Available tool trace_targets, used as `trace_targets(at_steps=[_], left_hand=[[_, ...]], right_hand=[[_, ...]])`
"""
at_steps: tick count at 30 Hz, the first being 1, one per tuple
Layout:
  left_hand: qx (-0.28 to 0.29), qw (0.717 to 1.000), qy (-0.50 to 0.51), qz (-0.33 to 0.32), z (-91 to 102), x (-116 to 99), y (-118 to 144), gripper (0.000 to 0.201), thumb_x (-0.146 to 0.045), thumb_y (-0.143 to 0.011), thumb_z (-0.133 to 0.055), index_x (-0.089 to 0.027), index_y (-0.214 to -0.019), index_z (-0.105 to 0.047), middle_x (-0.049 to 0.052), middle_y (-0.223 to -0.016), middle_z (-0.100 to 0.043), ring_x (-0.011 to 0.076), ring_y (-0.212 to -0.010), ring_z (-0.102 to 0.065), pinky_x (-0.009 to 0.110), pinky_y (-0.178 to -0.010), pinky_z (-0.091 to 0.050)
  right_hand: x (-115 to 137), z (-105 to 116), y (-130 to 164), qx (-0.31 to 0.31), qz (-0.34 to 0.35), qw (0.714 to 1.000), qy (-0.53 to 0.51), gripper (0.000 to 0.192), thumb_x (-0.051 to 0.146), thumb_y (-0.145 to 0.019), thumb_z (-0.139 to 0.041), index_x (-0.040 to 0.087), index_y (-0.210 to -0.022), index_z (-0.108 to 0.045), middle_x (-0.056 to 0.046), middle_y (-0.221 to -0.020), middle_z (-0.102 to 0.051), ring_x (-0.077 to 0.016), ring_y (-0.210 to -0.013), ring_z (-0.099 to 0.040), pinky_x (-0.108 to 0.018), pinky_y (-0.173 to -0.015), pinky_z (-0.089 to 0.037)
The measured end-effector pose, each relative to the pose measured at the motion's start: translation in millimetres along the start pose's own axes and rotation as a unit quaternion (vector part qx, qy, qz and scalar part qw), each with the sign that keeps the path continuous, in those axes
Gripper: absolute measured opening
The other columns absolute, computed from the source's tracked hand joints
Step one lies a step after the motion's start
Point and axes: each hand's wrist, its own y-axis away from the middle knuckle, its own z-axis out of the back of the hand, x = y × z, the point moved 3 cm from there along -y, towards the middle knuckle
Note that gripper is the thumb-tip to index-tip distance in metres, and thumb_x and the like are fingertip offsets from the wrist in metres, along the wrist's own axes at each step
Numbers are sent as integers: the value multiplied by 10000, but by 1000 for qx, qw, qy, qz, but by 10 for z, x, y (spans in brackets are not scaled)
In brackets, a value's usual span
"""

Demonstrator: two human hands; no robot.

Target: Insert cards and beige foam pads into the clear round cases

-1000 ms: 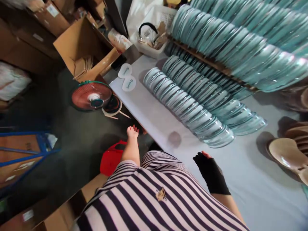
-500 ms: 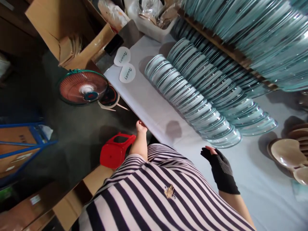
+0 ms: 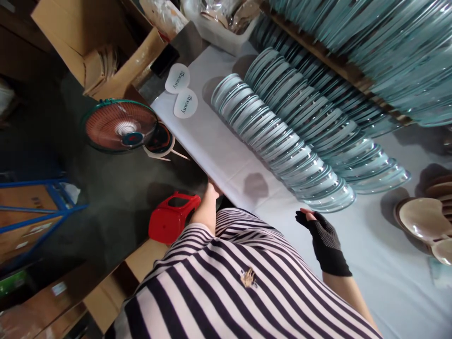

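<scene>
My left hand point(image 3: 213, 189) is bare and sits at the near edge of the white-covered table point(image 3: 226, 150); its fingers are mostly hidden at that edge. Over the tabletop, my right hand point(image 3: 324, 240) wears a black dotted glove with some fingertips bare. Its fingers stretch forward with nothing visible in them. Just beyond it ends a long row of clear glass dishes point(image 3: 282, 143) standing on edge with white sheets between them. Behind lies a second, similar row point(image 3: 325, 113). Two rounded white cards point(image 3: 177, 78) with printed lettering lie at the table's far left corner.
Stacked glass point(image 3: 395, 61) rises at the back right. Beige divided plates point(image 3: 420, 219) stand at the right. A white tub point(image 3: 226, 35) sits at the far end. Left of the table are a fan point(image 3: 120, 126), a red stool point(image 3: 169, 221) and an open carton point(image 3: 95, 42).
My left hand has shifted slightly down and right along the table edge, its fingers now less visible. The right hand has barely moved. The view has tilted a little.
</scene>
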Motion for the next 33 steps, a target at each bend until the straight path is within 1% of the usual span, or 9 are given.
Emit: trace_targets(at_steps=[3,5,11,16,20,23,26,30,33], left_hand=[[-59,997,22,-35,179,-172,145,434,-330,-996,-313,-216,-583,-385,-33,-483,-351,103,-446,-358,222,-479,-341],[-41,996,34,-70,160,-429,234,433,-266,-991,-309,-210,-561,-303,-48,-467,-254,86,-406,-267,211,-446,-282],[131,981,27,-142,-518,-1101,674,401,-238,-946,-465,-200,-586,-292,-50,-504,-249,72,-426,-235,221,-436,-252],[231,961,-13,-154,-1143,-1066,1100,457,-316,-974,-455,-204,-592,-230,-57,-512,-162,77,-419,-161,238,-413,-186],[241,960,-26,-143,-1366,-861,1254,477,-355,-979,-452,-205,-590,-219,-56,-518,-146,79,-419,-143,240,-410,-178],[277,954,-17,-116,-1425,-774,1206,427,-386,-968,-460,-206,-613,-304,-37,-544,-269,90,-453,-250,236,-434,-242],[248,963,-1,-110,-1282,-872,973,325,-366,-956,-476,-206,-680,-412,6,-663,-447,114,-566,-412,241,-515,-336],[17,989,11,-145,-656,-1096,553,271,-307,-969,-422,-208,-719,-454,7,-742,-521,119,-646,-489,236,-590,-355],[-74,988,4,-138,-179,-985,333,316,-345,-976,-363,-208,-698,-425,7,-784,-557,130,-710,-524,247,-651,-373]], right_hand=[[0,30,14,-3,7,1000,8,484,570,-690,-747,183,-979,-721,-92,-939,-744,-243,-897,-715,-443,-935,-548],[-38,61,14,-5,7,1000,9,484,565,-692,-746,178,-981,-721,-95,-935,-746,-249,-896,-717,-450,-935,-548],[-186,49,-66,18,0,1000,2,479,549,-673,-759,186,-983,-722,-88,-897,-751,-252,-896,-722,-445,-948,-548],[-149,-42,-111,51,19,998,23,490,557,-680,-745,189,-1003,-725,-97,-939,-752,-260,-946,-715,-449,-995,-516],[-154,26,-68,29,27,999,27,498,559,-658,-751,186,-988,-730,-96,-923,-752,-267,-934,-715,-453,-981,-524],[-239,133,-12,18,15,1000,11,502,550,-665,-757,180,-1002,-727,-102,-934,-752,-269,-936,-715,-450,-969,-533],[-355,228,34,3,-4,1000,-11,511,547,-667,-763,167,-1006,-725,-110,-942,-750,-272,-926,-717,-449,-943,-550],[-481,264,35,-9,-23,1000,-15,502,530,-671,-763,168,-1017,-719,-103,-935,-750,-258,-911,-718,-426,-930,-557],[-545,237,-34,6,-34,999,10,499,534,-666,-754,164,-1000,-717,-105,-918,-750,-256,-890,-719,-412,-894,-571]])
